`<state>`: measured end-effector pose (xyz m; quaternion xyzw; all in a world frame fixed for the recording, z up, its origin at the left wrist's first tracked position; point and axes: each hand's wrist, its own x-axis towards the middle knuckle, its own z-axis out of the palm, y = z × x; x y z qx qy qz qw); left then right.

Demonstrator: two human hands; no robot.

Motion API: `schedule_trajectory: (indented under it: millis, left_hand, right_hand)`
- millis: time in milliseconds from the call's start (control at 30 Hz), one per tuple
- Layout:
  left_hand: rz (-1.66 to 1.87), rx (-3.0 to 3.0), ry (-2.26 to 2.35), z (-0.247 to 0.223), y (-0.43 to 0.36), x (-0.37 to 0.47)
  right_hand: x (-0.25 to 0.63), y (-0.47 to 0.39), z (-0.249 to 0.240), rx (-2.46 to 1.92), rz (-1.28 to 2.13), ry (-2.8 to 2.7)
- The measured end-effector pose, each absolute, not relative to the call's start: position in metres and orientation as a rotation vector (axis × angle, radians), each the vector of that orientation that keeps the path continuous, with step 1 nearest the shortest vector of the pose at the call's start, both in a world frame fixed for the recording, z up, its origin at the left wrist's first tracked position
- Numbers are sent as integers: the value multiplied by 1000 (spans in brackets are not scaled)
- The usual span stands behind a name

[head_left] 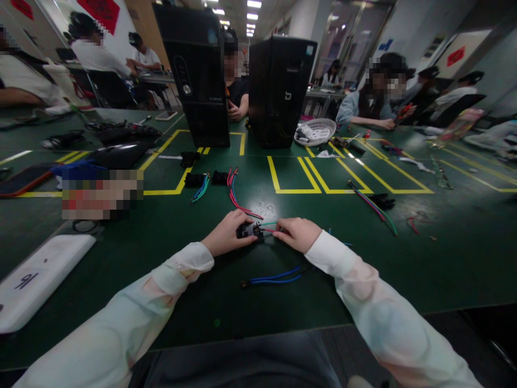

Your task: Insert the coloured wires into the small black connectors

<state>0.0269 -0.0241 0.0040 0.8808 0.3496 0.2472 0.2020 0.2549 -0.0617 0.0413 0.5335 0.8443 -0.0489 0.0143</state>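
My left hand (231, 233) is closed around a small black electrical connector housing (253, 231), thumb and fingers on its two sides. Thin wires, one green (269, 223) and one red (268, 230), run from the housing's right side. Their other ends are pinched by my right hand (297, 233); its fingertips partly cover them. Just beyond lies a bundle of red and blue wires (234, 196) at a black connector (220, 177). Beside that, another black connector (194, 180) has green and blue wires (201, 188). Nearer to me, a pair of blue wires (274, 278) lies on the table.
Two black computer towers (202, 81) (280, 91) stand at the back, with a person seated between them. A white basket (315, 131) sits by the right tower. A white device (44, 280) lies at left. More coloured wires (374, 207) lie at right. Yellow tape marks the green table (181, 318).
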Motion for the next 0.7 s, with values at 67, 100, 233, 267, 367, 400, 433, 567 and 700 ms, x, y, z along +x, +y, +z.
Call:
schedule_trajectory:
  millis: [67, 100, 233, 267, 367, 400, 433, 567, 700]
  left_hand:
    - [692, 2458, 981, 4, -25, 27]
    - [695, 2457, 981, 4, -25, 27]
    - [688, 2468, 976, 4, -25, 27]
    - [683, 2471, 975, 4, -25, 26]
    - [671, 2464, 972, 5, -25, 27]
    - [668, 2458, 970, 5, -25, 27]
    - [664, 2454, 969, 6, -25, 27]
    - [648, 2468, 981, 5, -24, 28]
    - [626, 2485, 993, 5, -24, 28]
  right_hand:
    - [256, -61, 40, 1661, -206, 2649]
    - [256, -60, 39, 1644, -219, 2674]
    - [253, -58, 32, 1509, -259, 2841]
    - [252, -58, 29, 1485, -277, 2875]
    - [251, -55, 23, 1457, -330, 2929]
    - [251, -54, 21, 1455, -344, 2936]
    - [251, -54, 20, 1457, -353, 2940]
    - [249, -56, 19, 1489, -318, 3002]
    - [246, -61, 23, 1517, -207, 3048]
